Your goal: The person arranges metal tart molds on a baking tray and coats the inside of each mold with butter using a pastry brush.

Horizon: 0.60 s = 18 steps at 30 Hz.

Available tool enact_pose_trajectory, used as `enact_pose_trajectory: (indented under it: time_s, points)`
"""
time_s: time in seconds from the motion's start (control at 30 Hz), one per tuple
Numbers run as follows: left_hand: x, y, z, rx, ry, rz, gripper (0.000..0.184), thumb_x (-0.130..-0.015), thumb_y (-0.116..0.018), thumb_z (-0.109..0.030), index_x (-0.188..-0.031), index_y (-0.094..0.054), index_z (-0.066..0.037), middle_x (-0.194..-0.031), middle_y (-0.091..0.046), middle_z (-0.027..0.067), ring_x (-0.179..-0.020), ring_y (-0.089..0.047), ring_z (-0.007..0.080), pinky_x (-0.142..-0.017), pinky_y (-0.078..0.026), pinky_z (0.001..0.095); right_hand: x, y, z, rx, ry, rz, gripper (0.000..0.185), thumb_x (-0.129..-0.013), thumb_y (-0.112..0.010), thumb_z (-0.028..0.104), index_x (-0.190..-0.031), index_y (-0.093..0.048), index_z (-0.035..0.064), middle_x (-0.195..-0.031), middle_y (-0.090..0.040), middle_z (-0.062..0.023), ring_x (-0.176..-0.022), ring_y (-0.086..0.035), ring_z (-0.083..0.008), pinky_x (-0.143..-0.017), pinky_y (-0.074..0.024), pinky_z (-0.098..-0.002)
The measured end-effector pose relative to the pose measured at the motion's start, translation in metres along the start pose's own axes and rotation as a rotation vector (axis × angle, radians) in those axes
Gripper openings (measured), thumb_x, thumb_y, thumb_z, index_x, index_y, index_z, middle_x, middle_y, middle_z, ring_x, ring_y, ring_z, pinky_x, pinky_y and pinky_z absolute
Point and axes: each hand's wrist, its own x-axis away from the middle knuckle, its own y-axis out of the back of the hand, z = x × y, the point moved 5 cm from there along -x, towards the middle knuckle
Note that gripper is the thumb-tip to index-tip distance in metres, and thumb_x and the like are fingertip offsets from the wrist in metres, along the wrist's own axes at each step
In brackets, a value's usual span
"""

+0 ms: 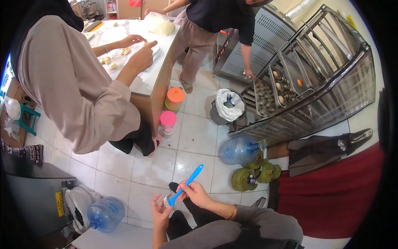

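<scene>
My right hand is closed around the blue handle of a dough docker, whose handle points up and to the right. Its white, studded roller head is at the lower end, close to my left hand. The left fingers are spread around the head and seem to touch its studs; I cannot tell whether they press on it. Both hands are above my lap, over the tiled floor.
Two people work at a white table with dough pieces. At right stands a rack holding trays. A lined bin, green gas cylinders and blue water bottles stand on the floor. Pink and orange-lidded containers sit by the table.
</scene>
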Motion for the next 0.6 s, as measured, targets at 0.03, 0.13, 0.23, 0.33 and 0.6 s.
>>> enact_pose_trajectory:
  time_s: [0.03,0.13,0.23,0.33,0.6]
  points:
    - [-0.002,0.0,0.005,0.005,0.017,0.005,0.076,-0.072,-0.071,-0.004,-0.134,-0.027,-0.009,-0.123,-0.048,0.0211,-0.108,-0.051,0.025,-0.089,-0.044,0.0347,-0.001,0.0,0.0,-0.04,-0.035,0.008,0.022,-0.097,-0.044,0.019,-0.098,-0.053,-0.001,-0.089,-0.061,-0.0102,-0.07,-0.062,-0.0146,-0.065,-0.0534,-0.0268]
    - [-0.007,0.006,0.01,0.005,0.009,0.017,0.076,-0.074,-0.071,-0.014,-0.135,-0.026,-0.01,-0.123,-0.047,0.0192,-0.11,-0.051,0.0292,-0.09,-0.044,0.0418,-0.004,0.008,0.001,-0.222,-0.092,-0.077,0.022,-0.097,-0.045,0.019,-0.098,-0.054,-0.0013,-0.085,-0.061,-0.0098,-0.07,-0.063,-0.0158,-0.063,-0.0538,-0.0274]
    - [-0.009,0.008,0.008,0.035,-0.011,-0.016,0.076,-0.074,-0.073,-0.017,-0.135,-0.027,-0.009,-0.123,-0.047,0.0182,-0.11,-0.051,0.0306,-0.092,-0.043,0.044,-0.008,0.019,0.008,-0.358,-0.062,-0.151,0.021,-0.096,-0.046,0.018,-0.099,-0.054,-0.0012,-0.085,-0.061,-0.0102,-0.07,-0.062,-0.0161,-0.064,-0.0538,-0.028]
    - [-0.01,0.002,0.002,0.031,-0.035,0.001,0.075,-0.075,-0.073,-0.02,-0.135,-0.028,-0.009,-0.122,-0.048,0.0172,-0.112,-0.05,0.0314,-0.093,-0.043,0.0459,-0.007,0.016,0.017,-0.358,-0.044,-0.135,0.021,-0.097,-0.045,0.018,-0.098,-0.053,-0.0009,-0.086,-0.061,-0.01,-0.069,-0.062,-0.0158,-0.064,-0.0538,-0.0285]
    - [-0.009,-0.007,-0.008,0.093,-0.102,0.019,0.069,-0.077,-0.07,-0.018,-0.134,-0.031,-0.012,-0.123,-0.046,0.0164,-0.115,-0.047,0.0309,-0.093,-0.042,0.046,0.007,0.014,0.018,0.0,0.111,-0.098,0.023,-0.097,-0.044,0.019,-0.097,-0.052,-0.0028,-0.084,-0.061,-0.0111,-0.071,-0.063,-0.0165,-0.066,-0.0542,-0.0281]
